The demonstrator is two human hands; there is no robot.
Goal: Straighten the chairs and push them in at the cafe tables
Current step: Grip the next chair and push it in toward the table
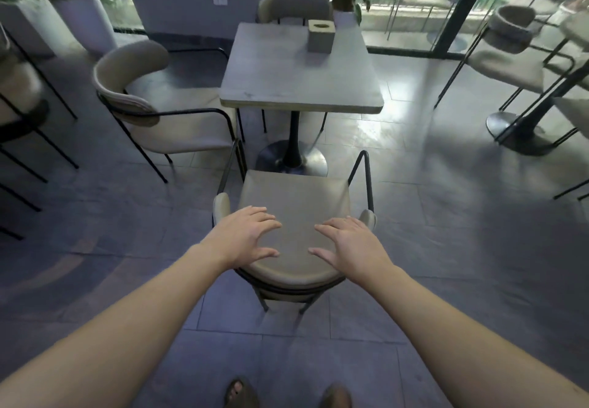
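Head view: your left hand [247,235] and right hand [349,243] reach forward, fingers spread, over the beige chair's [294,197] curved backrest, gripping nothing.

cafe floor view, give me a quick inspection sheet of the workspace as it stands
surface: grey tiled floor, glare patch beside the table base
job's things: near chair faces the square table, seat not yet under the top; side chair at the table's left, angled; far chair tucked in behind the table
clutter: tissue box on the table
grips: left hand and right hand open, fingers spread over the near chair's backrest, contact unclear
cables: nothing seen
surroundings: white planters at left, more chairs and a second table base at right, glass wall behind
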